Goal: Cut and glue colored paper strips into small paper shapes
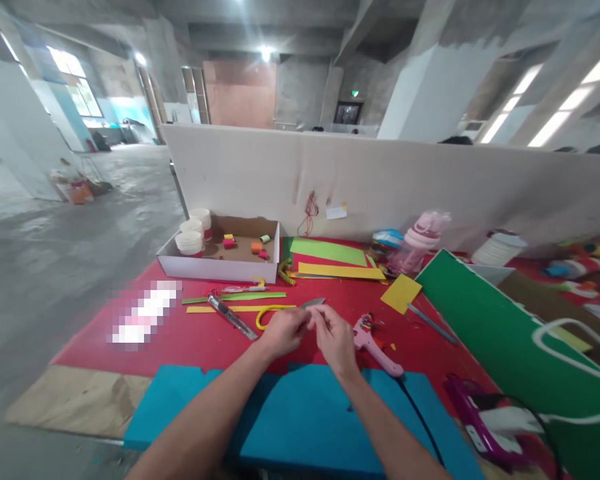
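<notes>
My left hand [286,331] and my right hand [336,341] meet above the red tabletop, fingertips pinched close together. Whatever lies between them is too small or hidden to make out. Just behind my left hand lie yellow-handled scissors [261,319], their blade partly covered by my fingers. A utility knife [233,317] rests to the left of them. Beside my right hand is a pink glue gun [380,350] with a black cord. Yellow [200,309] and green paper strips [240,297] lie behind the knife.
A shallow white box [220,268] at the back left holds paper cups [189,241] and several small coloured paper rolls. Yellow and green paper sheets [330,252] lie by the partition [380,180]. A green board [475,320] and purple power strip [483,427] stand at right.
</notes>
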